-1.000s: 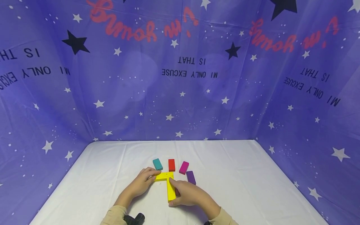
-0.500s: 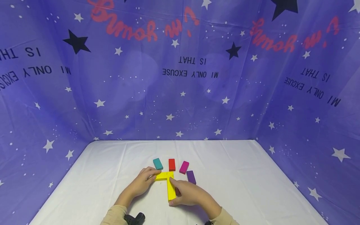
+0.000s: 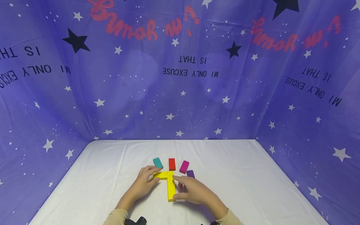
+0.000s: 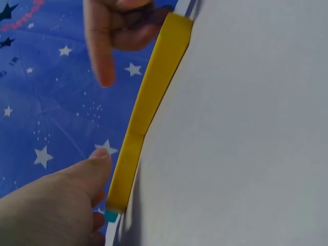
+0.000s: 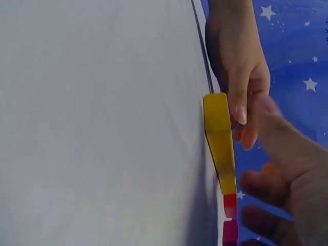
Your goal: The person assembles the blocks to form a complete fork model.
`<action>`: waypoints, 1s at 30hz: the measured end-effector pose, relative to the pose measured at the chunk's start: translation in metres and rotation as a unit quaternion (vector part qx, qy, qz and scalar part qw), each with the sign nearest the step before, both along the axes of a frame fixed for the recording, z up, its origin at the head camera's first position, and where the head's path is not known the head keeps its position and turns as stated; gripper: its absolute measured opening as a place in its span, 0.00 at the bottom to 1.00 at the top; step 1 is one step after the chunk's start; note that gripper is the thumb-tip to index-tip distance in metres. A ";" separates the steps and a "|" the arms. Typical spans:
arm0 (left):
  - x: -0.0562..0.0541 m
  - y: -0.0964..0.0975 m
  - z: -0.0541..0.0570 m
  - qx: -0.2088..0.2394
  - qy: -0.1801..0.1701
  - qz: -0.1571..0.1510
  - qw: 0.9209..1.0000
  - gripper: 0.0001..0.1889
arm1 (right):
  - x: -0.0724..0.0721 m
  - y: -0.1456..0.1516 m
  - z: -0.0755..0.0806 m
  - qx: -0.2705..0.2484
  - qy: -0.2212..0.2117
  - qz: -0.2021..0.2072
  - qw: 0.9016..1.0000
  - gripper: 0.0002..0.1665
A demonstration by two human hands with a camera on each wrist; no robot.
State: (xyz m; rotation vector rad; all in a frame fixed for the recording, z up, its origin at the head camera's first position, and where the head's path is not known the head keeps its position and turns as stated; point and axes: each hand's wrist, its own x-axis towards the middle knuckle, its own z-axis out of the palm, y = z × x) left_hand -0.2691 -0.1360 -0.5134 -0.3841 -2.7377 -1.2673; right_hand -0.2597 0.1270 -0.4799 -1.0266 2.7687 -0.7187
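Low in the centre of the head view, the yellow angled block [image 3: 171,187] lies with its near leg beside the right hand [image 3: 192,190], whose fingers are loose, gripping nothing. Its left arm ends between the relaxed thumb and fingers of the left hand [image 3: 144,182]; contact is unclear. Beyond sit purple [image 3: 190,173], magenta [image 3: 184,167], red [image 3: 172,164] and teal blocks [image 3: 158,162].

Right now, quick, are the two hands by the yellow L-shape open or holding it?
Left hand: open, thumb apart from the yellow L-shape.
Right hand: open beside the yellow L-shape, not gripping it.
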 end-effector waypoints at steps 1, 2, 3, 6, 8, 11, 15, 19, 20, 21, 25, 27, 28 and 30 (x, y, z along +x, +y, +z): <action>0.001 0.001 0.001 -0.003 0.006 -0.003 1.000 0.21 | -0.001 0.003 0.001 -0.008 0.008 -0.006 1.000 0.44; 0.003 0.003 0.001 -0.006 0.011 -0.006 1.000 0.23 | -0.001 0.006 0.001 -0.014 0.017 -0.014 1.000 0.43; 0.004 0.004 0.001 -0.013 0.019 -0.010 1.000 0.24 | -0.002 0.009 0.002 -0.024 0.027 -0.021 0.999 0.41; 0.008 0.009 0.002 -0.035 0.040 -0.014 0.998 0.28 | -0.009 0.018 0.002 -0.053 0.062 -0.045 0.996 0.35; 0.011 0.013 0.002 -0.053 0.056 -0.018 0.997 0.30 | -0.013 0.025 0.000 -0.066 0.083 -0.066 0.992 0.32; 0.014 0.019 0.001 -0.074 0.075 -0.025 0.994 0.32 | -0.020 0.036 -0.005 -0.080 0.112 -0.096 0.986 0.29; 0.017 0.025 -0.002 -0.091 0.086 -0.032 0.992 0.34 | -0.025 0.050 -0.016 -0.075 0.138 -0.137 0.978 0.29; 0.019 0.027 -0.004 -0.102 0.093 -0.037 0.990 0.33 | -0.030 0.060 -0.028 -0.061 0.146 -0.157 0.975 0.31; 0.019 0.027 -0.004 -0.104 0.094 -0.039 0.989 0.33 | -0.031 0.061 -0.030 -0.060 0.146 -0.158 0.975 0.32; 0.019 0.028 -0.005 -0.107 0.097 -0.040 0.989 0.32 | -0.032 0.063 -0.032 -0.057 0.145 -0.158 0.975 0.33; 0.019 0.027 -0.007 -0.119 0.100 -0.047 0.987 0.31 | -0.033 0.065 -0.037 -0.045 0.140 -0.162 0.976 0.35; 0.020 0.027 -0.007 -0.121 0.099 -0.050 0.986 0.31 | -0.033 0.066 -0.038 -0.041 0.134 -0.163 0.977 0.36; 0.020 0.027 -0.007 -0.122 0.099 -0.051 0.986 0.31 | -0.033 0.065 -0.038 -0.041 0.131 -0.162 0.977 0.36; 0.021 0.027 -0.006 -0.123 0.099 -0.052 0.986 0.31 | -0.033 0.065 -0.039 -0.043 0.125 -0.158 0.979 0.36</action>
